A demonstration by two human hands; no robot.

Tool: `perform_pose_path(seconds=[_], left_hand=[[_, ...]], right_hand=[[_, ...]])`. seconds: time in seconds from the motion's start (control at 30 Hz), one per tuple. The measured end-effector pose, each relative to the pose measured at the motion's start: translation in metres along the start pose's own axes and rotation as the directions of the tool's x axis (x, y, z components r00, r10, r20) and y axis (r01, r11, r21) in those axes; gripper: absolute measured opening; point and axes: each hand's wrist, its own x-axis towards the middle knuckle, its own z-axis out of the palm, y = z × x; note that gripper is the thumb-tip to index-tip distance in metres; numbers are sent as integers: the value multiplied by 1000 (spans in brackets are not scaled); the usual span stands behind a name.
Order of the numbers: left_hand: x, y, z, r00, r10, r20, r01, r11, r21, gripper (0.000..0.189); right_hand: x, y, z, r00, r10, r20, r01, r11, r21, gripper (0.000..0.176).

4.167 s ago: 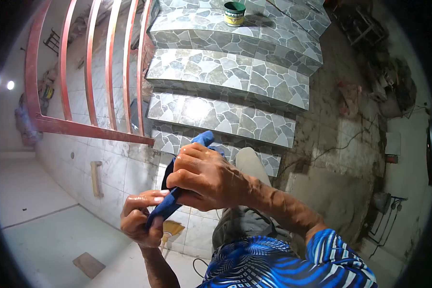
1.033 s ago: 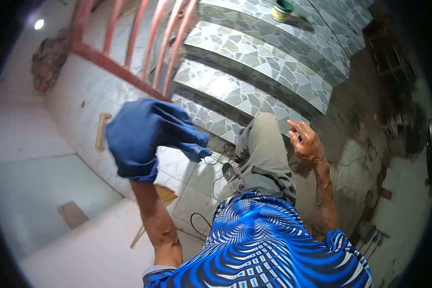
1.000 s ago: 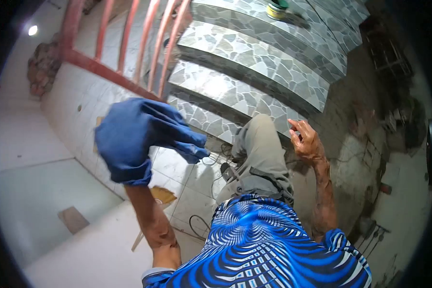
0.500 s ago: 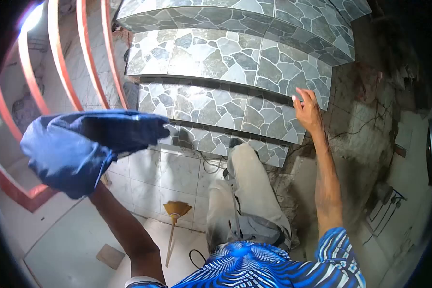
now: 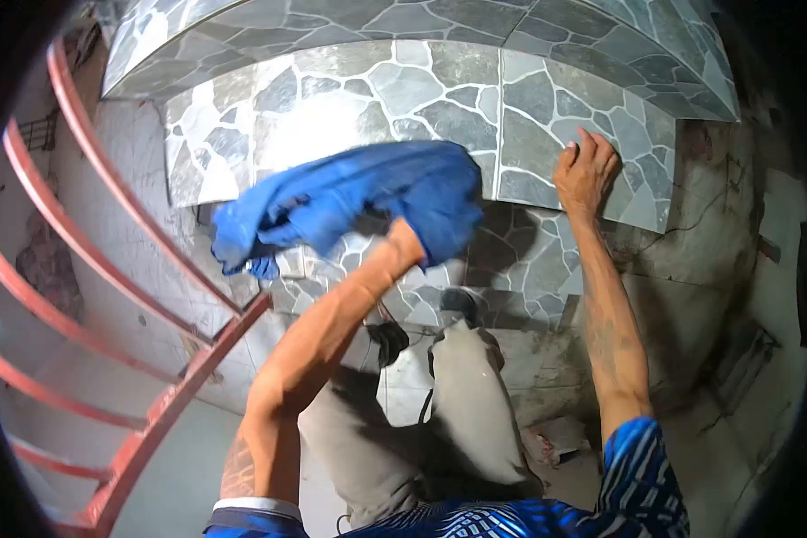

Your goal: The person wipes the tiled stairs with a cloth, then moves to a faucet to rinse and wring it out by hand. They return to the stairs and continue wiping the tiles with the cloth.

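My left hand (image 5: pixel 408 240) holds a bunched blue cloth (image 5: pixel 332 193), perhaps a garment. The cloth covers the fingers, and only the wrist and the back of the hand show. It drapes over a stone-patterned tiled step (image 5: pixel 403 94), just left of the middle, one end hanging past the step's front edge. On the right side of that step, near the edge, my right hand (image 5: pixel 587 170) rests with its fingers loosely bent and the thumb apart. Nothing shows in it.
A red metal railing (image 5: pixel 188 377) rises on the left. Higher steps (image 5: pixel 350 31) curve across the top. My shoes (image 5: pixel 457 305) are at the foot of the stairs. A crumpled whitish scrap (image 5: pixel 556 439) lies on the floor to the right.
The blue cloth has swung from the far left onto the step. My right hand has come down onto the tile. The view has moved closer to the stairs, and the broom is out of view.
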Motion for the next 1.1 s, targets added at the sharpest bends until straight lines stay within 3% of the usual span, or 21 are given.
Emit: perform_pose_path(seconds=[0.07, 0.17, 0.27, 0.37, 0.5, 0.57, 0.63, 0.73, 0.77, 0.87, 0.9, 0.93, 1.0, 1.1], left_hand=[[14, 9, 3, 975, -222, 10, 213, 919, -331, 41], [-1, -32, 22, 990, -131, 56, 141, 962, -235, 49], [-7, -74, -8, 959, -174, 225, 159, 984, 86, 53], [-15, -68, -25, 972, -102, 210, 103, 995, 6, 55], [-31, -56, 22, 995, 2, 99, 4, 998, -60, 53], [-9, -76, 20, 977, 123, 173, -123, 992, -10, 53], [-8, -77, 4, 993, 65, 99, -52, 991, -126, 51], [-19, -67, -5, 986, 154, 68, -152, 987, -44, 50], [-16, -70, -11, 966, 256, 40, -252, 963, -95, 49], [-4, -70, -7, 977, 202, 72, -191, 972, -135, 48], [8, -72, 2, 961, 275, -14, -275, 958, -82, 51], [7, -73, 5, 973, 228, 44, -225, 973, -57, 51], [4, -66, -3, 969, 246, 6, -246, 969, -32, 48], [-6, -55, -53, 939, 267, 216, -262, 964, -51, 46]], right_hand=[[3, 4, 3, 1000, -21, 3, 21, 1000, -4, 30], [0, 5, 0, 999, -32, 17, 32, 999, -2, 31], [-3, 7, 3, 999, -40, -9, 40, 999, -7, 31], [-4, 5, 7, 999, -36, -36, 35, 999, -35, 30], [-10, 4, 11, 996, -29, -79, 27, 999, -25, 30], [-10, 7, 12, 994, -35, -108, 31, 999, -40, 31], [-16, 5, 10, 992, -39, -119, 32, 997, -66, 30], [-18, 7, 14, 990, -35, -137, 27, 998, -59, 29], [-18, 4, 13, 991, -9, -134, 0, 997, -72, 28], [-16, 1, 12, 992, 1, -124, -10, 997, -71, 29], [-16, 1, 14, 990, -8, -143, -3, 997, -76, 30], [-17, 1, 15, 987, -22, -159, 14, 999, -52, 30], [-19, 7, 14, 981, -47, -189, 45, 999, -15, 29], [-18, 9, 17, 982, -29, -185, 35, 999, 29, 28]])
